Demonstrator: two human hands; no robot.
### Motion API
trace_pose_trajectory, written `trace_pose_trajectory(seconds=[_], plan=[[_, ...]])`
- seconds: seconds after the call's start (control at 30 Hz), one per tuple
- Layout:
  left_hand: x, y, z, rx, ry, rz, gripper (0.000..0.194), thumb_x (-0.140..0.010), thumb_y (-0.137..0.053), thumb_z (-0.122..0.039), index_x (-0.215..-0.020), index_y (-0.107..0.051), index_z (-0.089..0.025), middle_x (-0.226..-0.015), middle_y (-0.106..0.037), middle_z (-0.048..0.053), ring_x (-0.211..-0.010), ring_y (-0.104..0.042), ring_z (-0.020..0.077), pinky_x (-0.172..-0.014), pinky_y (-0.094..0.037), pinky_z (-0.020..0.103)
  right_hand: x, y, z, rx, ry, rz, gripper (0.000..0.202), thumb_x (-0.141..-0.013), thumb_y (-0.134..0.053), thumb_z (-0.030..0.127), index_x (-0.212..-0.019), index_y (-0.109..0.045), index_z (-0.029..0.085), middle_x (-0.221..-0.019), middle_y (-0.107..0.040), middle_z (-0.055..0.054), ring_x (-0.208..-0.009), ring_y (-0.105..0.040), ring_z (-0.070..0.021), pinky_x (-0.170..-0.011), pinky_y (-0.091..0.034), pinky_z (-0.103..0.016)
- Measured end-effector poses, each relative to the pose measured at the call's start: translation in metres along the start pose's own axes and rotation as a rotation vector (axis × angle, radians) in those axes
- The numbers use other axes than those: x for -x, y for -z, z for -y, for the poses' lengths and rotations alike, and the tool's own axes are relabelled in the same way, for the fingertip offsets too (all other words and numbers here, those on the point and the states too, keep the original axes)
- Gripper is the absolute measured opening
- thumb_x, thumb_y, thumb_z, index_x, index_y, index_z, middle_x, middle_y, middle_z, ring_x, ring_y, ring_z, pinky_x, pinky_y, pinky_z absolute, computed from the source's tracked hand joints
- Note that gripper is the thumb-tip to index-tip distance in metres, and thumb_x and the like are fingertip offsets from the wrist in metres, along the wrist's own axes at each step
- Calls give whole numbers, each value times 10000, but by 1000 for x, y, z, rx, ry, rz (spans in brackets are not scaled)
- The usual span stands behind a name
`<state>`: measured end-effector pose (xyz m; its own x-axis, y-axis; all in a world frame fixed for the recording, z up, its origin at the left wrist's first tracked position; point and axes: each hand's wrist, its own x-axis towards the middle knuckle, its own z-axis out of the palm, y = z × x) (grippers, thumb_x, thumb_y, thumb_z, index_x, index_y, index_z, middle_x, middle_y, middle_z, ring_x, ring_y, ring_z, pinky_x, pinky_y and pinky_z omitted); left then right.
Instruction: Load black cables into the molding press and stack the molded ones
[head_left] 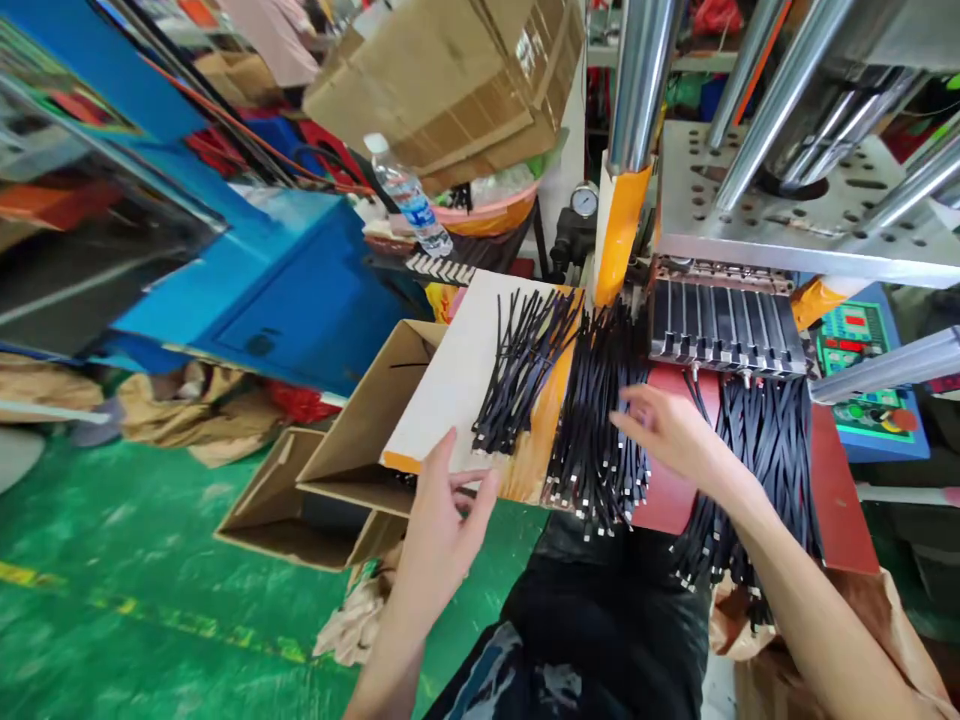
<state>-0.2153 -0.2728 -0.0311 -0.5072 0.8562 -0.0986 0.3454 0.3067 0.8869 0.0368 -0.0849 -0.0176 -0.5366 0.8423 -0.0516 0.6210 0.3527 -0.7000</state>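
My left hand (450, 505) is at the front edge of the white board (442, 390), its fingers apart and nothing seen between them. A small pile of black cables (517, 380) lies on that board, just beyond my left fingertips. To its right is a thicker bundle of black cables (600, 420) with silvery connector ends. Over the right side of this bundle hovers my right hand (660, 425), fingers parted and holding nothing visible. Another cable bundle (765, 460) hangs over the red surface (671, 485), partly behind my right forearm.
A metal mould (726, 325) sits beneath the press plate (787, 200) with its steel columns. The control panel (862, 350) is at the right. Open cardboard boxes (367, 440) stand left of the board. A water bottle (412, 200) and a blue cabinet (300, 290) are farther back.
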Motion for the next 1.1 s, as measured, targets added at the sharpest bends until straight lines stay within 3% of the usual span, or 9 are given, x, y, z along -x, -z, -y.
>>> trace_pose_trajectory(seconds=[0.07,0.2,0.33,0.5,0.6,0.77,0.87,0.97,1.1], plan=[[4,-8,-10,-69,-72,18,555,-1009,-662,-439,-1506,-518,-239,-1354,-691,112,-1005,-720,243,-767,-618,330,64,-7,-11,93,-77,-40,243,-1021,-638,425,-1125,-648,205,-779,-699,-11,-655,-673,-210,-648,-474,-322],[-3,-40,-34,-43,-146,369,337,-1044,-602,-412,-1300,-695,-212,-1132,-783,69,-938,-742,207,-838,-612,327,140,-56,-1,283,-155,-69,143,-1045,-567,378,-1032,-561,236,-870,-692,-75,-652,-679,-245,-547,-395,-328],[1,-56,-44,-32,-77,617,296,-1054,-597,-428,-1190,-766,-227,-1006,-820,40,-911,-771,204,-872,-614,319,140,-84,12,319,-197,-50,166,-1091,-450,283,-987,-569,232,-835,-660,-63,-612,-643,-219,-515,-302,-321],[28,-55,-36,154,209,953,430,-1023,-671,-501,-1335,-733,-211,-1158,-817,102,-1066,-776,251,-996,-608,378,147,-57,22,-19,-191,1,279,-1100,-459,297,-838,-535,240,-783,-608,-18,-643,-583,-179,-589,-347,-307],[47,-74,-36,563,396,947,588,-974,-747,-525,-1464,-626,-224,-1253,-769,114,-1134,-740,240,-1083,-560,397,182,-47,27,-311,-202,92,313,-1081,-515,356,-793,-515,234,-736,-550,8,-639,-514,-152,-609,-367,-287],[66,-100,-50,834,530,860,416,-1063,-597,-551,-1116,-714,-155,-621,-564,-47,-541,-539,100,-608,-479,232,237,-66,-4,-732,-347,433,351,-966,-726,516,-857,-690,184,-749,-593,14,-662,-499,-117,-605,-378,-244],[64,-98,-54,475,278,959,454,-1112,-481,-544,-1067,-707,-153,-606,-600,-31,-551,-558,119,-639,-472,258,245,-88,-30,-1030,-698,110,543,-867,-759,695,-1052,-714,186,-843,-619,7,-575,-451,-79,-467,-328,-199],[61,-101,-49,123,20,958,421,-1138,-420,-462,-1068,-711,-166,-756,-740,22,-718,-700,166,-786,-527,297,241,-112,-35,-1233,-891,-307,622,-841,-713,800,-897,-659,183,-645,-480,64,-451,-284,-46,-376,-196,-182],[60,-119,-36,-48,-91,988,384,-1142,-397,-386,-1177,-720,-180,-1046,-840,64,-970,-800,207,-928,-571,324,240,-130,-26,-1234,-837,-392,675,-877,-660,819,-722,-625,162,-491,-335,97,-407,-236,-31,-389,-181,-169]])
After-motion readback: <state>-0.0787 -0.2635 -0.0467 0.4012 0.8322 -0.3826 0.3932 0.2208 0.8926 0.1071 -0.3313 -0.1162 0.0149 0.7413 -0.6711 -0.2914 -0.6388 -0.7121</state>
